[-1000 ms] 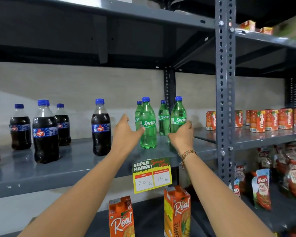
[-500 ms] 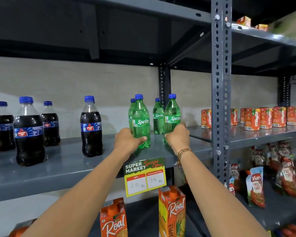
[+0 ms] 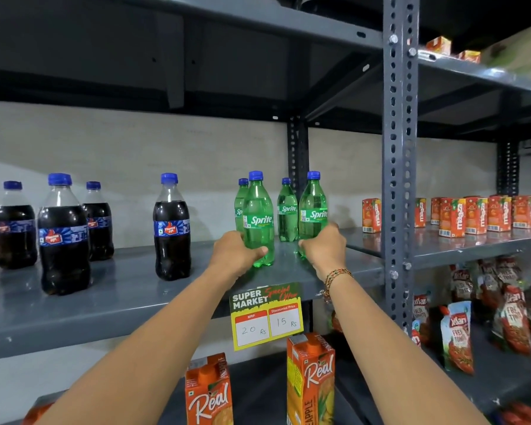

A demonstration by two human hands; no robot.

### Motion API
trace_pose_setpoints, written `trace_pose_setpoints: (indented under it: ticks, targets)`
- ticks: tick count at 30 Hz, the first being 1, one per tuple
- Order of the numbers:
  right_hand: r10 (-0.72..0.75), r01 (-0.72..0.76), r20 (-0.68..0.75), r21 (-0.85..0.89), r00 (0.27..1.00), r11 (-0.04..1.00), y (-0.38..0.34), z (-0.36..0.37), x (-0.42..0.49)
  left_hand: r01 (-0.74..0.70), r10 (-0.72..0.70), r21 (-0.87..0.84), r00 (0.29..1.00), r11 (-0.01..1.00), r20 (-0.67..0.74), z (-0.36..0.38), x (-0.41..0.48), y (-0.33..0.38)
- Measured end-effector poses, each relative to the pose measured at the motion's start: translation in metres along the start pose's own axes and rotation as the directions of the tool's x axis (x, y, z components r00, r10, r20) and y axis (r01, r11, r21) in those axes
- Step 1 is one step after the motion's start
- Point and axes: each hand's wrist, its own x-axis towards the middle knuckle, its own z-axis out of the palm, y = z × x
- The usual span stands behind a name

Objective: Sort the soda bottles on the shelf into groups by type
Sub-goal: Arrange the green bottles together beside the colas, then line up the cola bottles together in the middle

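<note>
Several green Sprite bottles with blue caps stand together on the grey shelf [image 3: 111,299], right of centre. My left hand [image 3: 235,254] is wrapped round the base of the front left Sprite bottle [image 3: 258,216]. My right hand [image 3: 324,248] grips the base of the front right Sprite bottle [image 3: 313,210]. Two more Sprite bottles [image 3: 287,210] stand behind them. One dark cola bottle [image 3: 171,228] stands alone left of the Sprite group. Three more cola bottles [image 3: 62,234] are grouped at the far left.
A slotted steel upright [image 3: 400,167] rises just right of my right hand. Orange juice boxes [image 3: 472,214] line the neighbouring shelf. A price tag [image 3: 265,315] hangs from the shelf edge. Tall juice cartons [image 3: 310,378] and red sauce pouches [image 3: 459,335] stand below.
Both hands have dropped from the bottles' labels to their bases and closed round them. The view has shifted slightly.
</note>
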Motion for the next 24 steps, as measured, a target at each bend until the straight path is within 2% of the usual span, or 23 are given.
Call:
trace_pose_setpoints:
  ticks: [4, 6, 7, 8, 10, 12, 13, 15, 16, 18, 21, 24]
  targets:
    - [-0.042, 0.052, -0.109, 0.086, 0.993, 0.995, 0.001, 0.0, -0.005, -0.047, 0.049, 0.034, 0.997, 0.998, -0.051, -0.012, -0.014, 0.002]
    - [-0.193, 0.235, -0.281, 0.125, 0.94, 0.964, -0.002, 0.001, -0.019, -0.147, 0.149, 0.027, 0.975, 0.989, -0.163, -0.024, -0.021, 0.0]
    - [-0.324, 0.395, -0.384, 0.12, 0.865, 0.911, -0.007, 0.002, -0.031, -0.229, 0.23, 0.031, 0.944, 0.973, -0.238, -0.033, -0.025, -0.003]
    - [-0.462, 0.559, -0.461, 0.093, 0.758, 0.824, -0.014, 0.003, -0.045, -0.312, 0.307, 0.041, 0.892, 0.949, -0.333, -0.042, -0.028, -0.007]
    - [-0.662, 0.786, -0.499, 0.066, 0.56, 0.615, -0.034, 0.013, -0.075, -0.419, 0.396, 0.08, 0.753, 0.904, -0.526, -0.068, -0.037, -0.014]
    - [-0.747, 0.872, -0.464, 0.137, 0.475, 0.469, -0.059, 0.032, -0.106, -0.487, 0.427, 0.111, 0.609, 0.867, -0.669, -0.098, -0.048, -0.023]
    - [-0.767, 0.883, -0.44, 0.185, 0.467, 0.432, -0.071, 0.043, -0.122, -0.509, 0.435, 0.128, 0.547, 0.851, -0.715, -0.114, -0.054, -0.028]
    - [-0.785, 0.863, -0.367, 0.293, 0.499, 0.412, -0.093, 0.067, -0.154, -0.52, 0.435, 0.16, 0.463, 0.839, -0.772, -0.147, -0.065, -0.04]
    - [-0.784, 0.826, -0.303, 0.363, 0.541, 0.43, -0.104, 0.082, -0.173, -0.501, 0.426, 0.18, 0.436, 0.847, -0.793, -0.169, -0.071, -0.051]
    - [-0.752, 0.709, -0.116, 0.45, 0.649, 0.542, -0.118, 0.104, -0.199, -0.448, 0.398, 0.195, 0.419, 0.872, -0.816, -0.2, -0.077, -0.069]
    - [-0.603, 0.509, 0.209, 0.369, 0.77, 0.778, -0.139, 0.135, -0.227, -0.319, 0.343, 0.208, 0.458, 0.925, -0.82, -0.251, -0.089, -0.096]
    - [-0.402, 0.33, 0.427, 0.236, 0.81, 0.914, -0.156, 0.153, -0.236, -0.044, 0.137, 0.138, 0.6, 0.989, -0.788, -0.29, -0.091, -0.121]
